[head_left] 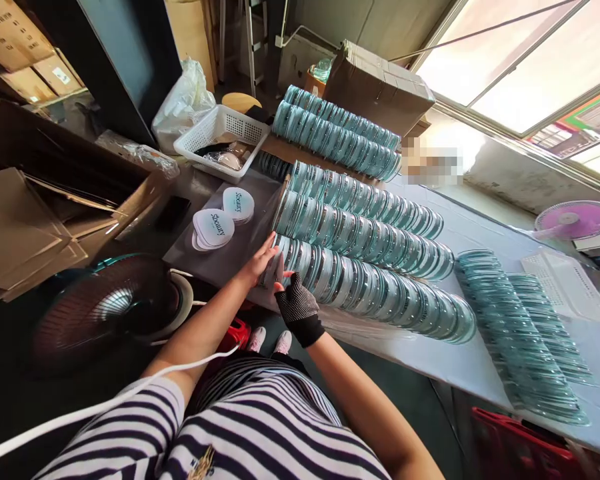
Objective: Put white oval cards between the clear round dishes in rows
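Here the left hand (260, 261), bare, and the right hand (296, 301), in a dotted black glove, close together on the near end of the nearest row of round clear cases (370, 287), at about six o'clock on the white table (480, 363). Between them they pinch one end piece (274, 270); whether it is a case or a label I cannot tell. More rows (360, 207) lie behind at twelve o'clock, and fanned stacks of lids (525, 333) at three. Two piles of printed oval labels (223, 217) sit at ten o'clock, just beside the left hand. My judgement: a piece is being set onto or taken off the row's end. The next move calls for a steady, light grip so the row does not topple.
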The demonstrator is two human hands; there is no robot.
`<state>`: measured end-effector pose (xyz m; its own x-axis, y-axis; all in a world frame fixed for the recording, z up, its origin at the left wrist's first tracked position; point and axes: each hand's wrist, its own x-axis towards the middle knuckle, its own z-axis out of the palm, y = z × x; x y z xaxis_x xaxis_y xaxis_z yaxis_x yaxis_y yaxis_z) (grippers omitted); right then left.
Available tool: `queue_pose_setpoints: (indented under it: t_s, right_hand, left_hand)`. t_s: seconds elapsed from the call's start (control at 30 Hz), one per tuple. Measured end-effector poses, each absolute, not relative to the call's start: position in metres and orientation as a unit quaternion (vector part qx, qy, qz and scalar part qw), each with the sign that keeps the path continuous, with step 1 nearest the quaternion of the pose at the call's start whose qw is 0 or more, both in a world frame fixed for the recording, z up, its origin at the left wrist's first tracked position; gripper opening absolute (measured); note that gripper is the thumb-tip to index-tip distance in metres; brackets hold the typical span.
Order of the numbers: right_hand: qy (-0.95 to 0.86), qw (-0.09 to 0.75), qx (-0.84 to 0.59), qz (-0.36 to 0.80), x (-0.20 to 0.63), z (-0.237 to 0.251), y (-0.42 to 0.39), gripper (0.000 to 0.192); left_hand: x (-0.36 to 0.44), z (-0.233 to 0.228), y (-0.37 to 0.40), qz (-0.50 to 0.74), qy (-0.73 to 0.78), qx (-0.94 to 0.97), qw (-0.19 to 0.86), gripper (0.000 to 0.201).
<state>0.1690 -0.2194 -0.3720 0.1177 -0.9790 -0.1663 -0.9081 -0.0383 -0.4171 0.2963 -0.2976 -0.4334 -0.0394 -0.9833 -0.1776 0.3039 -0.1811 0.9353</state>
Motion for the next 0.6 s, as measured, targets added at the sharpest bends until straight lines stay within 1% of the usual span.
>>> queue_pose_setpoints:
  t_s: [0.1, 0.17, 0.2, 0.23, 0.27, 0.37, 0.43, 0.5, 0.53, 0.6]
  right_hand:
    - [0.654, 0.295, -0.669, -0.196, 0.161, -0.382, -0.213, 0.027]
    - [0.649, 0.367, -0.624, -0.233, 0.162, -0.388, -0.216, 0.023]
    - [0.650, 0.391, -0.610, -0.227, 0.165, -0.390, -0.219, 0.022]
    - [0.656, 0.394, -0.610, -0.206, 0.168, -0.391, -0.224, 0.021]
    - [0.664, 0.372, -0.626, -0.171, 0.172, -0.391, -0.228, 0.020]
    - [0.660, 0.240, -0.711, -0.019, 0.182, -0.385, -0.241, 0.022]
    - [0.640, 0.188, -0.742, 0.061, 0.185, -0.383, -0.244, 0.025]
    - [0.636, 0.192, -0.744, 0.077, 0.185, -0.385, -0.242, 0.026]
    - [0.641, 0.221, -0.734, 0.052, 0.184, -0.386, -0.240, 0.025]
    - [0.638, 0.327, -0.696, -0.026, 0.181, -0.389, -0.236, 0.031]
  left_hand:
    - [0.294, -0.433, -0.297, -0.605, -0.370, 0.455, 0.539, 0.058]
    - [0.292, -0.433, -0.295, -0.603, -0.365, 0.453, 0.546, 0.058]
    - [0.292, -0.434, -0.295, -0.605, -0.361, 0.451, 0.548, 0.058]
    - [0.291, -0.434, -0.294, -0.607, -0.357, 0.449, 0.550, 0.058]
    - [0.291, -0.434, -0.294, -0.610, -0.353, 0.446, 0.551, 0.058]
    - [0.291, -0.434, -0.294, -0.619, -0.344, 0.432, 0.558, 0.059]
    - [0.290, -0.433, -0.296, -0.631, -0.334, 0.420, 0.560, 0.059]
    - [0.290, -0.433, -0.297, -0.646, -0.319, 0.414, 0.557, 0.060]
    - [0.289, -0.434, -0.297, -0.649, -0.314, 0.416, 0.554, 0.060]
    - [0.289, -0.435, -0.297, -0.645, -0.313, 0.429, 0.549, 0.060]
